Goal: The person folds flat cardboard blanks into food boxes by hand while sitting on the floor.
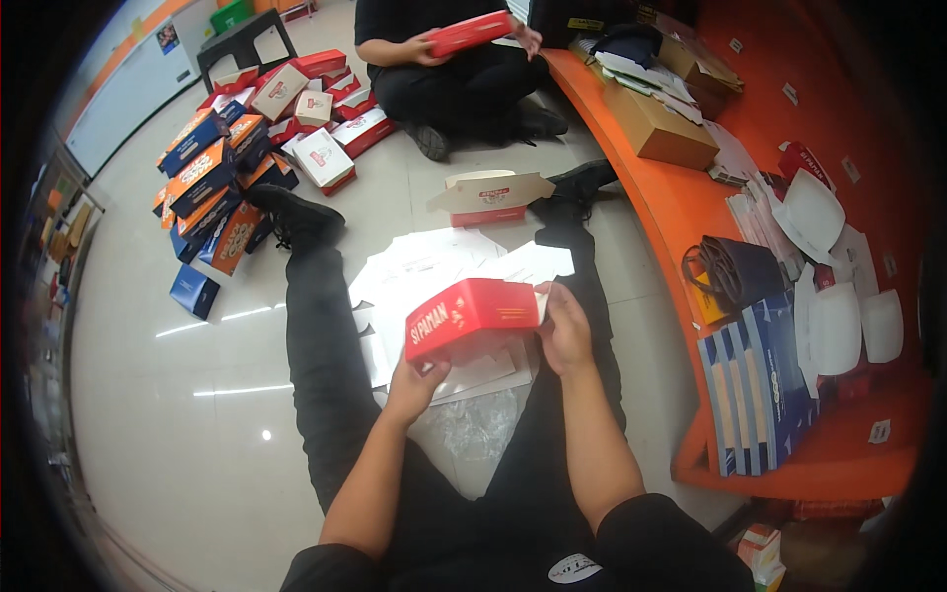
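Observation:
A red cardboard food box, partly folded, is held up between my hands above my lap. My left hand grips its lower left corner, thumb on the near side. At the right end, my right hand has its fingers closed around the edge, beside a pale flap. Beneath the box, a spread of flat white cardboard blanks lies on the floor between my legs, partly over a clear plastic sheet. Beyond them sits an open red-and-white box with its flaps spread.
A co-worker sits cross-legged opposite, holding a red box. Folded red-and-white boxes and orange-and-blue boxes are heaped at the far left. Along the right runs an orange shelf with a brown carton and blue flat packs.

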Demonstrator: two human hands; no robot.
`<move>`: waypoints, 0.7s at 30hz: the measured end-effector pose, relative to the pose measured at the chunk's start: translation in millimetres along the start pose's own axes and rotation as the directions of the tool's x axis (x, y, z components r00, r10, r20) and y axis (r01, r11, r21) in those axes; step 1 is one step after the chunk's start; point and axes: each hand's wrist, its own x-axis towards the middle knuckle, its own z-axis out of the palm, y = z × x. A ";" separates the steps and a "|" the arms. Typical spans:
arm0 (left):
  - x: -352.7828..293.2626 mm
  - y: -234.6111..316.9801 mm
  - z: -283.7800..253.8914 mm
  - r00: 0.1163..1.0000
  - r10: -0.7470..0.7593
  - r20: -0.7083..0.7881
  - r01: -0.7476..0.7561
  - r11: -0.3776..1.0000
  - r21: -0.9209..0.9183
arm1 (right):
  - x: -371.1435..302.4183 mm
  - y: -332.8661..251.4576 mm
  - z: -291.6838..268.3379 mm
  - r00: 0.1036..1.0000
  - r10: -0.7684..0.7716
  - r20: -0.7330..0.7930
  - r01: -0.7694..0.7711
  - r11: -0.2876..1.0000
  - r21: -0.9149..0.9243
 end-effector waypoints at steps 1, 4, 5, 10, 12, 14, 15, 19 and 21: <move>1.1 3.2 6.6 0.976 0.011 -0.218 0.000 0.999 0.054 | 0.3 0.6 -1.0 1.000 0.000 -0.003 0.000 1.000 0.000; 2.0 15.4 13.1 0.809 0.511 -0.289 -0.036 0.534 0.845 | 0.2 4.1 0.7 0.999 -0.027 -0.022 0.016 0.914 -0.405; 0.8 20.1 17.4 0.781 0.569 -0.256 -0.161 0.580 0.798 | 1.0 10.9 -2.6 0.989 -0.140 0.052 0.143 0.794 -0.591; -6.9 31.4 13.1 0.801 0.596 -0.052 -0.338 0.522 0.783 | -6.2 13.3 30.8 0.986 -0.019 0.166 0.129 0.721 -0.680; -10.0 32.9 7.1 0.807 0.590 -0.008 -0.377 0.525 0.764 | -13.3 6.8 42.0 0.981 -0.018 0.195 0.150 0.709 -0.689; -7.7 37.6 14.5 0.793 0.608 0.026 -0.414 0.508 0.755 | -15.9 3.6 42.8 0.984 -0.023 0.176 0.147 0.659 -0.738; -8.6 36.6 14.2 0.791 0.610 0.051 -0.437 0.504 0.745 | -18.8 6.7 45.3 0.985 -0.084 0.153 0.171 0.636 -0.752; -11.7 35.4 13.6 0.804 0.593 0.039 -0.439 0.548 0.712 | -21.9 13.5 56.0 0.974 -0.190 0.126 0.219 0.627 -0.748; -12.0 37.6 13.0 0.819 0.573 0.023 -0.438 0.599 0.670 | -24.3 22.2 57.9 0.971 -0.196 0.135 0.230 0.634 -0.739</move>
